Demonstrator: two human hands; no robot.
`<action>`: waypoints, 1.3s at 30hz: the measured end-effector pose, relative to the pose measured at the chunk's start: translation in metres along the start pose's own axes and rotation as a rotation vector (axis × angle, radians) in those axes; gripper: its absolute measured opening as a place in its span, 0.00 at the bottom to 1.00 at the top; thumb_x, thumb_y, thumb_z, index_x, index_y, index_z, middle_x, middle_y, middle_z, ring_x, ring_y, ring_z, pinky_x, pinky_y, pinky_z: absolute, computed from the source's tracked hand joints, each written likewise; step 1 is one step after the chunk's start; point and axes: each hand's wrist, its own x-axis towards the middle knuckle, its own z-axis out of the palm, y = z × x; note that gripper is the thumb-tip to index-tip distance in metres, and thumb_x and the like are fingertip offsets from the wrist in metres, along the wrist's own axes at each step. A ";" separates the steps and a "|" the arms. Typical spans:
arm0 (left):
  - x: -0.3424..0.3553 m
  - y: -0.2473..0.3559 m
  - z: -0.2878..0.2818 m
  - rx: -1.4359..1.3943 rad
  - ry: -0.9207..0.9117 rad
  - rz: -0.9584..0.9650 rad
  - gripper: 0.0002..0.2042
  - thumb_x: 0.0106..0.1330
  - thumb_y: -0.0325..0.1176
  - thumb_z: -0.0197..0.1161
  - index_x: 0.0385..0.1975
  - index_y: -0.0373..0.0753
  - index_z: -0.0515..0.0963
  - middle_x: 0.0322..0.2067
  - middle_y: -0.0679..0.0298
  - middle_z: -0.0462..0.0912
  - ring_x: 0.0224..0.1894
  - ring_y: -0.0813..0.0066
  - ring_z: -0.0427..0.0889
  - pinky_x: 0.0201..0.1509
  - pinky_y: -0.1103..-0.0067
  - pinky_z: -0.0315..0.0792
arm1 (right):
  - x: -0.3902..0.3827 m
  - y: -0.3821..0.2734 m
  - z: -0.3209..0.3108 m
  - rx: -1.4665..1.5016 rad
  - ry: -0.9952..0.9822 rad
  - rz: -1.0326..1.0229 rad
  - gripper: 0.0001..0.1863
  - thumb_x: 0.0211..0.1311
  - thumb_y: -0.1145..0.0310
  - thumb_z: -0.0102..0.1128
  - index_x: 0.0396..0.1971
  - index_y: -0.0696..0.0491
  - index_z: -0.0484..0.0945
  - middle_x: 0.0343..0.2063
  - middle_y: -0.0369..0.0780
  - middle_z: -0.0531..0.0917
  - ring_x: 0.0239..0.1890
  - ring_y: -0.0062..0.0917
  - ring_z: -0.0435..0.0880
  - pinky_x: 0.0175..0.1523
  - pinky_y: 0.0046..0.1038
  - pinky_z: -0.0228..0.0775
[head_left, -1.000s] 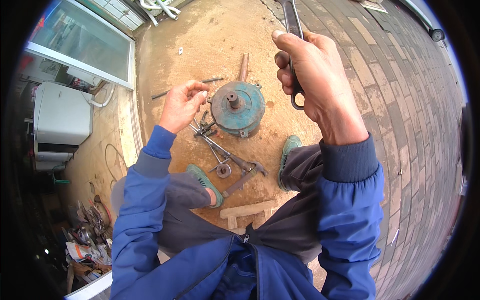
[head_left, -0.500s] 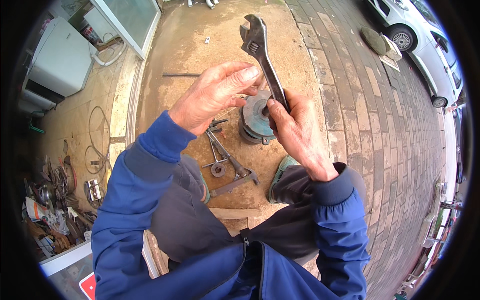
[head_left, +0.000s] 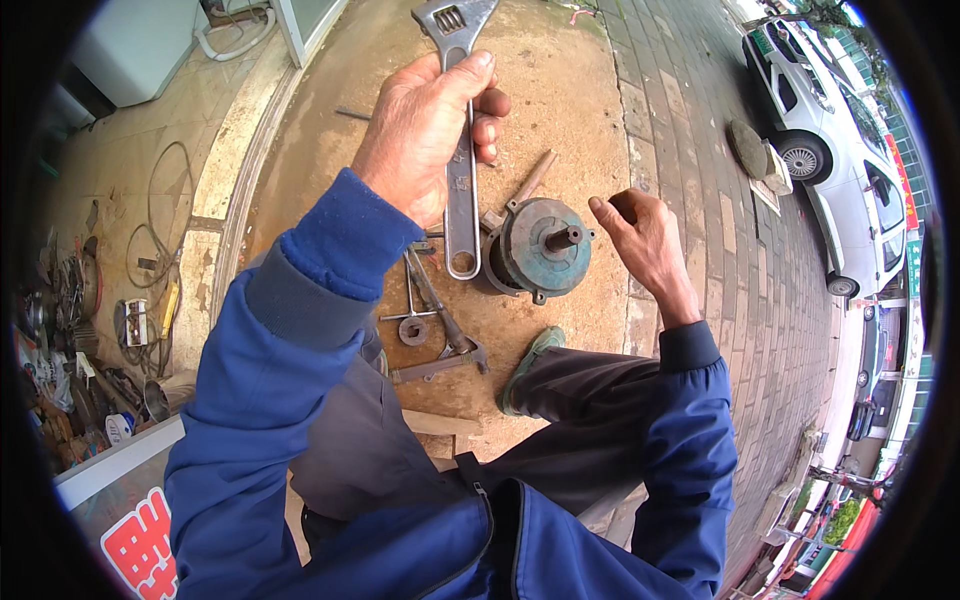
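My left hand is wrapped round the handle of a large adjustable wrench, its jaw end up and its holed end hanging down. Beside the wrench, on the ground, stands a round teal motor-like housing with bolt lugs and a dark shaft sticking up. To the right of the housing my right hand hovers, thumb apart from the curled fingers, nothing seen in it. A wooden-handled tool lies behind the housing, its head partly hidden.
Between my feet lie a hammer, a ring-shaped metal piece and a wooden board. Scrap and tools fill the left side by a doorway sill. A white car stands beyond the brick paving at right.
The wrench has passed from my right hand to my left, which moved up and away. My right hand has drawn back to the right, uncovering the housing and its shaft. The view has shifted.
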 end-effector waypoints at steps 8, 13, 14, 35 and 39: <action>-0.002 0.012 -0.029 -0.101 0.116 -0.133 0.08 0.74 0.35 0.61 0.39 0.37 0.75 0.29 0.70 0.75 0.22 0.87 0.67 0.26 0.84 0.65 | 0.015 0.005 0.047 -0.505 -0.316 0.090 0.41 0.55 0.34 0.65 0.25 0.68 0.82 0.23 0.59 0.83 0.31 0.51 0.87 0.37 0.45 0.76; -0.004 0.011 -0.029 -0.077 0.145 -0.164 0.07 0.73 0.34 0.61 0.40 0.37 0.76 0.28 0.69 0.76 0.22 0.86 0.68 0.25 0.84 0.65 | 0.023 0.012 0.068 -0.552 -0.372 0.098 0.41 0.54 0.33 0.64 0.28 0.68 0.83 0.26 0.59 0.84 0.34 0.51 0.88 0.39 0.45 0.78; -0.004 0.010 -0.029 -0.083 0.145 -0.176 0.07 0.73 0.34 0.61 0.40 0.37 0.76 0.28 0.69 0.76 0.22 0.86 0.68 0.25 0.84 0.65 | 0.026 0.020 0.071 -0.544 -0.371 0.110 0.41 0.54 0.33 0.64 0.28 0.67 0.84 0.26 0.59 0.84 0.34 0.51 0.88 0.40 0.45 0.78; 0.012 0.007 -0.066 0.080 0.166 -0.203 0.08 0.71 0.34 0.63 0.33 0.39 0.74 0.27 0.70 0.74 0.23 0.87 0.68 0.25 0.85 0.65 | 0.031 0.029 0.075 -0.388 -0.463 0.119 0.28 0.55 0.49 0.64 0.26 0.67 0.83 0.23 0.61 0.81 0.30 0.53 0.85 0.39 0.45 0.78; 0.009 0.012 -0.064 0.076 0.159 -0.176 0.08 0.71 0.34 0.64 0.32 0.40 0.74 0.27 0.70 0.74 0.23 0.86 0.68 0.25 0.85 0.65 | 0.035 0.027 0.080 -0.415 -0.465 0.108 0.27 0.54 0.50 0.64 0.26 0.66 0.83 0.23 0.61 0.81 0.31 0.52 0.85 0.40 0.44 0.78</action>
